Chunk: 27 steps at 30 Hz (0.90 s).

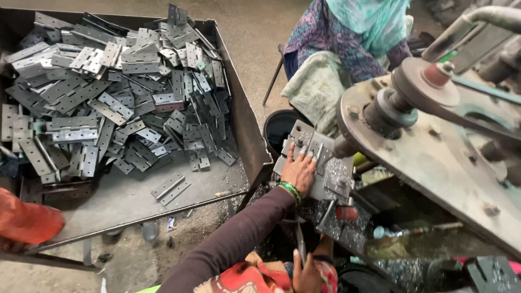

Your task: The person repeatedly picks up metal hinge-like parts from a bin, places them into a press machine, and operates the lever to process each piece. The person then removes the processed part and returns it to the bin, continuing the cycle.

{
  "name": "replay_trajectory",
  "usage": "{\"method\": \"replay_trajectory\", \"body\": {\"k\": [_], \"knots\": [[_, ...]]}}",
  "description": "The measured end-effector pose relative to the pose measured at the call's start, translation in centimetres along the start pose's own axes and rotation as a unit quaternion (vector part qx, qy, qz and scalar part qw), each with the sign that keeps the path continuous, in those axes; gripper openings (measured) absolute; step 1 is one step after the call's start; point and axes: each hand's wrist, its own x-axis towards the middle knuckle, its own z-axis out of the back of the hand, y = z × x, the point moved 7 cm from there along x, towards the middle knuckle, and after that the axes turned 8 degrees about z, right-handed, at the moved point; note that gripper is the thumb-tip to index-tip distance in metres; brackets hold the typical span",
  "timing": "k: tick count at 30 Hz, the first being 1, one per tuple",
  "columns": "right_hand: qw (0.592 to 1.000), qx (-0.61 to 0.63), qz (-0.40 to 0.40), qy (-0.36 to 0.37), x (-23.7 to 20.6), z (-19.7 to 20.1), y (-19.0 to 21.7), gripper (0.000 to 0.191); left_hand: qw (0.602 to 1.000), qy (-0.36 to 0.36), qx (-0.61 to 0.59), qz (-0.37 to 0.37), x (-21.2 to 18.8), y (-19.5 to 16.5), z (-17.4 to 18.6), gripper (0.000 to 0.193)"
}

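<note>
A worker's left hand (298, 171) lies spread, fingers wide, on a flat steel hinge plate (304, 142) seated on the jig (331, 182) just below the machine's large flywheel (429, 157); the right hand (307, 274), nearer the worker than the jig, grips a thin rod-like tool (300, 244). The plate looks stiff, thin and sharp-edged, probably oily, best pinched by its long edges. Left of the jig, a metal tray (247, 130) holds heaped hinges (119, 97).
</note>
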Motion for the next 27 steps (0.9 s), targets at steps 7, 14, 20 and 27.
{"method": "replay_trajectory", "body": {"k": [7, 14, 20, 27], "knots": [[0.972, -0.059, 0.190, -0.124, 0.3, 4.7, 2.8, 0.081, 0.998, 0.031, -0.047, 0.022, 0.6, 0.7, -0.5, 0.032], [0.990, -0.107, 0.000, 0.092, 1.6, 4.9, 0.6, 0.065, 0.997, 0.069, 0.008, 0.034, 2.6, -0.2, -0.8, 0.028], [0.999, 0.044, 0.022, 0.020, -0.7, -0.9, -0.8, 0.062, 0.998, 0.059, 0.005, 0.032, 3.3, 0.6, -1.9, 0.033], [0.994, 0.001, -0.003, 0.106, 0.9, 0.8, -2.1, 0.066, 0.997, 0.077, 0.000, 0.021, 3.5, 1.6, -3.8, 0.036]]}}
